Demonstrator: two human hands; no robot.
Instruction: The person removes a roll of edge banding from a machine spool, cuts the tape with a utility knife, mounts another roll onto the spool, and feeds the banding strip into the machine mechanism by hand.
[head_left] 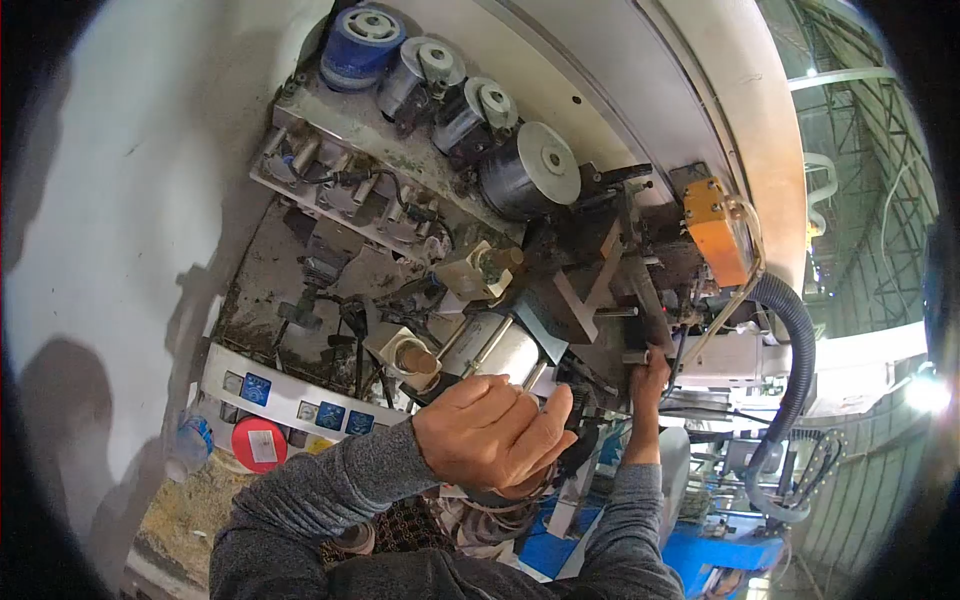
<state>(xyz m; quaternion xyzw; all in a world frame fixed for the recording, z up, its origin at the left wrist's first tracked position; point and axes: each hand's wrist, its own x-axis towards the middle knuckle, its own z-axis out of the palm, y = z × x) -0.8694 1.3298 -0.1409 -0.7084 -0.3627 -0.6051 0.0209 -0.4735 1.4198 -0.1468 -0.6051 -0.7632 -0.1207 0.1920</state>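
My left hand is closed with curled fingers in front of a silver cylinder mounted in the machine. Whatever its palm may hold is hidden. Farther right, my right hand reaches up to the lower end of a dark metal bar. Its bent fingers are beside a short metal pin, and their grip is partly hidden. Between the hands and the rollers sits an angled metal bracket. Two brass-capped blocks, one of them a pale block, stand next to the cylinder.
A blue roller and several metal rollers, including a large one, line the upper machine. An orange box and a black corrugated hose are at right. A red round lid and plastic bottle are lower left.
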